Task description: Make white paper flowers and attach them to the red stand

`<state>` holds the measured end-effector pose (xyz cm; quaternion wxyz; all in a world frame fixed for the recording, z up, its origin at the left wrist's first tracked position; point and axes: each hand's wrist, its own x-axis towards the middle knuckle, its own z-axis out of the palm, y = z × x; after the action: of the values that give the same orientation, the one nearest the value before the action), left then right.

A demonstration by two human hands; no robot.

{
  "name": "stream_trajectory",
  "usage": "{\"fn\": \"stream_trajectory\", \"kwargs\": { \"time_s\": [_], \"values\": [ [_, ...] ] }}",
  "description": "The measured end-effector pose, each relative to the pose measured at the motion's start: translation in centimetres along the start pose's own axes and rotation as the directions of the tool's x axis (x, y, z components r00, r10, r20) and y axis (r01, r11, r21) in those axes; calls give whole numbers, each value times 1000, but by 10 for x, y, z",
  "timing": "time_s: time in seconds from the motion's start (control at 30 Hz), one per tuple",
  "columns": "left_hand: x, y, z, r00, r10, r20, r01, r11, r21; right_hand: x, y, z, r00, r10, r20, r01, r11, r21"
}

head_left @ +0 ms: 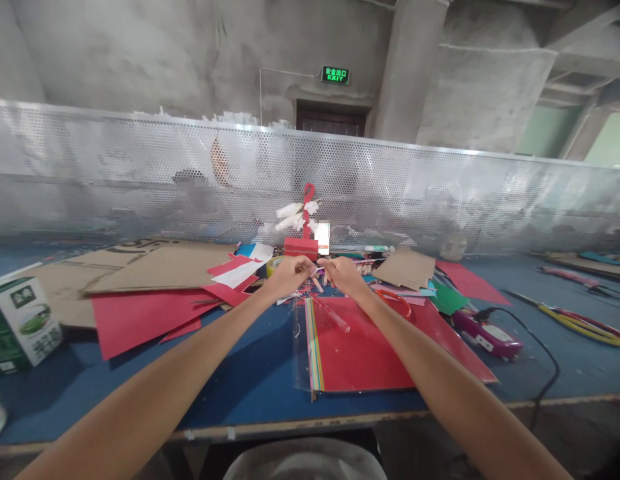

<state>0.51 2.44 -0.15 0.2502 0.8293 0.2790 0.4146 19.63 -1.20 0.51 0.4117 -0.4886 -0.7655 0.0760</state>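
My left hand (291, 275) and my right hand (343, 275) meet over the middle of the table, fingertips pinched close together. Between them shows a small whitish strip (318, 271), too small and blurred to name. Just behind the hands stands a red paper box (300, 247) with a red looped upright (309, 193) and white pieces (291, 217) fixed to it. A lit phone screen (322, 240) leans beside it. Below the right hand, a clear stick (335, 315) lies across a stack of red paper (365, 347) in a plastic sleeve.
Cardboard (160, 270) and red sheets (140, 320) spread over the left, with a green and white carton (25, 323) at the edge. Red-handled scissors (397, 301), a purple corded device (490, 335) and yellow-handled shears (580, 323) lie right. A perforated metal screen (155, 180) borders the back.
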Motion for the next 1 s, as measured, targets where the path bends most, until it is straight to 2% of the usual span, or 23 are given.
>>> {"fn": "stream_trajectory", "kwargs": {
  "time_s": [0.07,0.17,0.23,0.3,0.4,0.6,0.77,1.0],
  "values": [
    [0,2,0,1000,3,12,-3,1000,-19,0,1,0,1000,25,14,-25,1000,16],
    [0,5,-2,1000,-23,10,23,999,-47,0,2,0,999,40,29,-44,982,186],
    [0,6,-4,998,-54,-11,54,996,-66,-1,0,-1,1000,-1,23,-7,948,317],
    [0,5,-6,996,-85,-32,82,993,-82,-1,-2,-1,998,-66,-9,65,927,370],
    [0,6,-7,991,-122,-53,115,986,-117,-1,-5,-2,989,-130,-66,144,939,312],
    [-1,12,-3,989,-143,-45,132,974,-185,-1,-5,-2,985,-150,-87,164,970,180],
    [0,13,-4,985,-169,-29,160,966,-202,-1,-2,-5,992,-118,-33,120,989,90],
    [-1,7,-6,980,-197,-25,187,959,-212,-1,1,-6,993,-78,87,73,996,56]
  ]
}}
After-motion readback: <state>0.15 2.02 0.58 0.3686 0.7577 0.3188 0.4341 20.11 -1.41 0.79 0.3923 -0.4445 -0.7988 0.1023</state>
